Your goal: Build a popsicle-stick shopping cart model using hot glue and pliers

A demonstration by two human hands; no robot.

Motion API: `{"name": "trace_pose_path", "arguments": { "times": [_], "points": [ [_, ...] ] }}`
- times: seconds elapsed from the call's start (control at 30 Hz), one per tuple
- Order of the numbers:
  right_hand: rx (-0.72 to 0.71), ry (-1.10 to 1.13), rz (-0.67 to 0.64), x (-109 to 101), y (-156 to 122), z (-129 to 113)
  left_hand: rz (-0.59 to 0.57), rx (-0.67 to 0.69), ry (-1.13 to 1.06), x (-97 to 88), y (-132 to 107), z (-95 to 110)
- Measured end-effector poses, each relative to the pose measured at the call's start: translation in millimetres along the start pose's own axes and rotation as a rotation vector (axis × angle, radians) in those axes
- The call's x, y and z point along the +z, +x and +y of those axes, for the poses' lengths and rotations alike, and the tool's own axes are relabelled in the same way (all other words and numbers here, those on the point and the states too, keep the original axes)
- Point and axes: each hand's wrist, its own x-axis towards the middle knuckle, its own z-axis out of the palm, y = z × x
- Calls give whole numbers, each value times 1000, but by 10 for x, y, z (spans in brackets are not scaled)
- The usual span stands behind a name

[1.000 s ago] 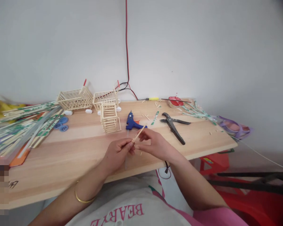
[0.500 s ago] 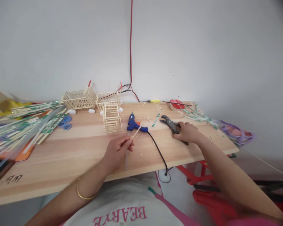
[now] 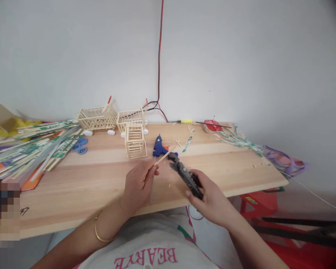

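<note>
Between the thumb and fingers of my left hand is a thin wooden stick, pointing up and to the right. My right hand is wrapped round the handles of dark locking pliers, whose jaws are close to the stick's far part. Whether the jaws touch the stick I cannot tell. Just beyond lies a blue glue gun on the table. Left of it stands a small frame built of sticks, in front of two little stick carts with white wheels.
Paper-wrapped sticks are heaped on the left of the wooden table, beside blue wheels. At the back right are a red container and torn wrappers. Short stick offcuts lie scattered. A red stool stands below the right edge.
My right hand has lifted the pliers off the table and brought them left, close to the stick. My left hand still holds the stick in nearly the same place.
</note>
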Motion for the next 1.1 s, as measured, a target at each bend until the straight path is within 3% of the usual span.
{"name": "trace_pose_path", "arguments": {
  "times": [0.37,0.8,1.1],
  "points": [
    [-50,49,-16,171,118,-266,1,165,64,-11,-44,-62],
    [-21,-38,-41,197,158,-279,61,327,124,4,-29,-87],
    [-62,-253,-98,213,212,-219,-8,285,94,6,-52,-58]
  ]
}}
